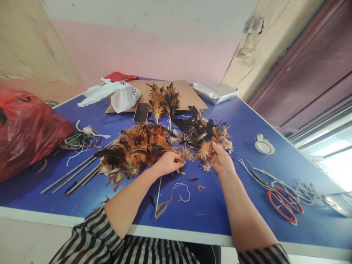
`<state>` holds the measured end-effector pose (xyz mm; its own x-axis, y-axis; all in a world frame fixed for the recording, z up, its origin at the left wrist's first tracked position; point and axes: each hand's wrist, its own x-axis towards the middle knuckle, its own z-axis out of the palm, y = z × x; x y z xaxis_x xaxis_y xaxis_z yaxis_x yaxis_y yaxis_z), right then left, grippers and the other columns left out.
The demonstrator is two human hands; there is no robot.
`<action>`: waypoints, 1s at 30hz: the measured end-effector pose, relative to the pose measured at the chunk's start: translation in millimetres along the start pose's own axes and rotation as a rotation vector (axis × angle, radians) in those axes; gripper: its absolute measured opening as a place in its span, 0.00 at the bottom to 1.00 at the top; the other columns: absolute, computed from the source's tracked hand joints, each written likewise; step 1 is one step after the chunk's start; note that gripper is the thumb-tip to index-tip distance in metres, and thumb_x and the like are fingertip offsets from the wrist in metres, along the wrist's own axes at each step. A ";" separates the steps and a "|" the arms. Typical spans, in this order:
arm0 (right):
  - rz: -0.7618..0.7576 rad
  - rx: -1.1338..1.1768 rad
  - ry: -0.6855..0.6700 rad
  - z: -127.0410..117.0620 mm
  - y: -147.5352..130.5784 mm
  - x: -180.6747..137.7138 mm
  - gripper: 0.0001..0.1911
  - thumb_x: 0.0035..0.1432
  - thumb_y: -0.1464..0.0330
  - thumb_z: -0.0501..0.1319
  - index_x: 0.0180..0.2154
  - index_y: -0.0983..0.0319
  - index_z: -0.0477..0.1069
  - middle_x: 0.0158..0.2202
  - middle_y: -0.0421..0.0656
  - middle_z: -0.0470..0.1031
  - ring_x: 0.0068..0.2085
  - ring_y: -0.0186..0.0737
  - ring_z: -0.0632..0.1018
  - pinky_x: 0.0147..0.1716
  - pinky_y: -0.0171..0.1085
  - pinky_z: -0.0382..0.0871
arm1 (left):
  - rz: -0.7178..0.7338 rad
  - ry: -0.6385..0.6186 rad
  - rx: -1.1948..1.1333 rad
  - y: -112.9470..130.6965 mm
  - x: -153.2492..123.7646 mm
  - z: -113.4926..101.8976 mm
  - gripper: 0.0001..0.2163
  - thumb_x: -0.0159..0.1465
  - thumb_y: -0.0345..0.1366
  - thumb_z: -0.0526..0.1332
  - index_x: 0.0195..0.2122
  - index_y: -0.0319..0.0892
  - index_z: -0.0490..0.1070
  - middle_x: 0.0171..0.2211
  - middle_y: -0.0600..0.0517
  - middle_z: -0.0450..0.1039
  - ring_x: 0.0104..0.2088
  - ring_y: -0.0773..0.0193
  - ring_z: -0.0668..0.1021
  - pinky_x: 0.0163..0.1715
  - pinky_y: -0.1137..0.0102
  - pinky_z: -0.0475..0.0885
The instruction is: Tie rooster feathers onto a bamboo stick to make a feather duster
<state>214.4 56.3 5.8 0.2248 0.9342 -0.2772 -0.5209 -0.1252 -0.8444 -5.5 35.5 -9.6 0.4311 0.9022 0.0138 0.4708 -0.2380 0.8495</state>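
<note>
My left hand (169,163) is closed, thumb and fingers pinched on small tan feathers (188,153) at the front edge of the piles. Beside it, my right hand (222,162) is closed on a fluffy light-brown feather (205,150) between thumb and fingers. A heap of orange-brown feathers (143,145) lies left of my hands, partly over several thin sticks (75,176). Mostly black feathers (198,128) are piled behind my right hand. Two tied feather bunches (156,102) rest farther back. Loose feather bits and a curl of string (184,190) lie in front.
Red-handled scissors (286,205) and pale string (305,192) lie at right, with a tape roll (264,146) beyond. A phone (141,112), cardboard (189,97), white plastic bag (123,97) and silver packet (216,93) are at the back. A red bag (30,128) bulges at left.
</note>
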 end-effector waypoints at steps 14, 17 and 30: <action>-0.217 -0.076 0.036 19.7 12.8 -16.6 0.13 0.39 0.64 0.69 0.28 0.64 0.73 0.21 0.36 0.73 0.20 0.30 0.72 0.15 0.28 0.68 | -0.004 0.174 -0.353 46.5 -16.5 -0.5 0.13 0.55 0.43 0.60 0.22 0.37 0.73 0.19 0.52 0.68 0.19 0.71 0.67 0.20 0.74 0.62; -0.275 -0.095 0.053 25.7 15.0 -22.6 0.12 0.41 0.63 0.69 0.27 0.63 0.73 0.20 0.36 0.72 0.20 0.30 0.71 0.16 0.28 0.68 | -0.208 -0.051 -0.509 47.1 -16.9 11.0 0.15 0.53 0.46 0.62 0.26 0.36 0.75 0.22 0.49 0.71 0.18 0.70 0.68 0.16 0.74 0.60; -0.480 -0.362 -0.061 40.9 29.9 -44.0 0.12 0.46 0.60 0.65 0.28 0.63 0.74 0.21 0.37 0.70 0.21 0.31 0.68 0.20 0.32 0.67 | -0.203 0.027 -0.834 36.4 -10.0 13.6 0.16 0.48 0.45 0.66 0.30 0.36 0.75 0.27 0.47 0.74 0.27 0.67 0.73 0.23 0.75 0.65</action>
<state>155.3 25.1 11.5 0.3120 0.9307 0.1910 -0.0573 0.2191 -0.9740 17.7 13.0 14.0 0.3764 0.9094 -0.1772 -0.1874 0.2621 0.9467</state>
